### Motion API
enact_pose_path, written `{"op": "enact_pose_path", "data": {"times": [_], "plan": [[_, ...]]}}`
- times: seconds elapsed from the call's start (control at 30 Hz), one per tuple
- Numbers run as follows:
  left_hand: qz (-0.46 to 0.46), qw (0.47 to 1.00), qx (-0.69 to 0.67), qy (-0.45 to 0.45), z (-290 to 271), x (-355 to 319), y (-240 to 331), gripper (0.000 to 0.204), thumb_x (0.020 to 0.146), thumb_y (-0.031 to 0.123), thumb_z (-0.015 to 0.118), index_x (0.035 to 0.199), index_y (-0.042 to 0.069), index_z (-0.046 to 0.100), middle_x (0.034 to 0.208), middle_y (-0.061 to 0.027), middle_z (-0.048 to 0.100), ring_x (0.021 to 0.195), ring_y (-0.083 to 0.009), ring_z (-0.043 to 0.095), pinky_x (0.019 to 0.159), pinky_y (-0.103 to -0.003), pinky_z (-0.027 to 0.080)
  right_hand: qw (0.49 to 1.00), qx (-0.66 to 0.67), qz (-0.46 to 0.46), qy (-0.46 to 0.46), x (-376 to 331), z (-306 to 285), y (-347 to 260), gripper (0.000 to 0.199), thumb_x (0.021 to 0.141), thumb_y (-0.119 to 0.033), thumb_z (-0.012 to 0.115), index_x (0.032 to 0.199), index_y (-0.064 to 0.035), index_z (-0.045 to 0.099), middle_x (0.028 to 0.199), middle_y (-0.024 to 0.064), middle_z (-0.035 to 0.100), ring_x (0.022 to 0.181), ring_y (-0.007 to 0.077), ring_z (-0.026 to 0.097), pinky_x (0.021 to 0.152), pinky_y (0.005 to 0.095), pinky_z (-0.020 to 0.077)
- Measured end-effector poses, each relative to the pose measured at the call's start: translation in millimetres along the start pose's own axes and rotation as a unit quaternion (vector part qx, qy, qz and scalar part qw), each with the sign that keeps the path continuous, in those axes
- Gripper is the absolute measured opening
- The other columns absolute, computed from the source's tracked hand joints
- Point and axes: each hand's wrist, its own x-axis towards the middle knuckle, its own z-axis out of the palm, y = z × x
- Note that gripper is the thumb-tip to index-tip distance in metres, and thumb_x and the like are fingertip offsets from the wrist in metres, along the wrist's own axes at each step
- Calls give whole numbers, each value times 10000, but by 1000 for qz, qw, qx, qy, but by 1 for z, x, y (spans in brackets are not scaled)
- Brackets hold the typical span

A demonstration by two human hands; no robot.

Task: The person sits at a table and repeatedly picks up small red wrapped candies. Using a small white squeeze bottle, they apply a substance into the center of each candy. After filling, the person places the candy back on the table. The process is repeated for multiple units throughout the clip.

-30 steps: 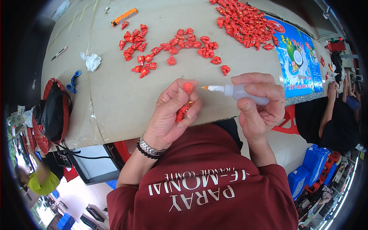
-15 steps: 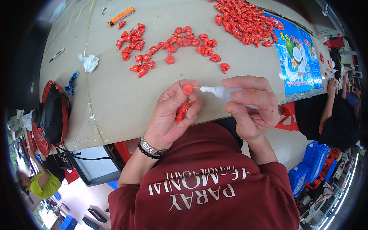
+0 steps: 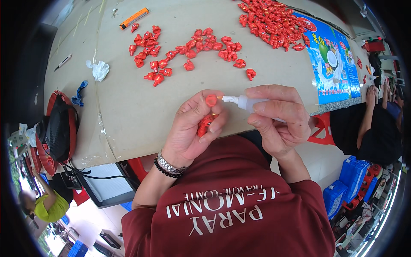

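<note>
Between the thumb and forefinger of my left hand [image 3: 190,124] is a small round red piece [image 3: 211,100]. A red figurine part [image 3: 205,124] with gold and white marks is tucked under the other fingers of that hand. My right hand [image 3: 280,118] is closed around a translucent white squeeze bottle [image 3: 252,104], held nearly level. The bottle's thin nozzle points left and meets, or nearly meets, the round piece's right side. Loose red figurine parts [image 3: 209,43] lie in groups on the table beyond my hands, with one single part [image 3: 251,74] nearest to them.
A large heap of red parts [image 3: 274,25] sits at the far right, beside a blue printed sheet [image 3: 332,60]. On the left are an orange stick-shaped box [image 3: 134,18], a pen [image 3: 63,62], crumpled tissue [image 3: 99,70], a blue strap [image 3: 79,93] and a black-and-red bag [image 3: 62,128]. Other people sit at both sides.
My right hand and the bottle have shifted slightly left. The round red piece has turned a little in my left fingers, its face now more toward me.
</note>
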Motion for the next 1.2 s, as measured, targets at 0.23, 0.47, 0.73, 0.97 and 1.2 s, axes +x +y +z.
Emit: {"op": "enact_pose_path", "data": {"times": [0.23, 0.47, 0.73, 0.97, 1.2], "plan": [[2, 1000, 16, 14, 1, 0, 0, 250, 954, 185, 524, 1120, 1, 560, 853, -35, 594, 631, -118, 498, 386, -188, 309, 1000, -11, 7, 1, 0, 0, -5, 227, 730, 7, 738, 931, -23, 635, 935, 182, 647, 741, 213, 666, 568, 267, 537], [4, 999, 22, 27, 2, 0, 0, 254, 954, 188, 525, 1130, 7, 554, 849, -34, 586, 627, -117, 495, 388, -187, 310, 999, -33, 10, -7, 1, -2, -11, 263, 705, 1, 757, 935, -36, 636, 932, 175, 652, 727, 223, 663, 569, 270, 530], [5, 1000, 7, 2, -2, 1, -1, 234, 955, 204, 525, 1116, 34, 522, 860, -52, 562, 623, -121, 489, 378, -183, 331, 1000, -25, 5, -8, 0, -1, -11, 279, 696, 4, 761, 940, -38, 632, 935, 171, 649, 721, 226, 661, 575, 280, 531], [0, 1000, 17, -1, 0, 1, 0, 184, 953, 220, 532, 1039, 58, 528, 840, -31, 565, 629, -122, 491, 383, -179, 299, 1000, -31, -6, -4, 2, 2, -11, 285, 693, 10, 759, 943, -35, 632, 936, 169, 647, 715, 225, 663, 567, 285, 539], [-3, 1000, 13, -6, -1, 1, 0, 175, 953, 218, 532, 1008, 52, 522, 841, -37, 566, 624, -124, 493, 379, -182, 303, 999, -34, -9, -5, 2, 3, -11, 299, 679, 26, 759, 942, -34, 632, 937, 165, 645, 704, 219, 661, 551, 278, 541]]}}
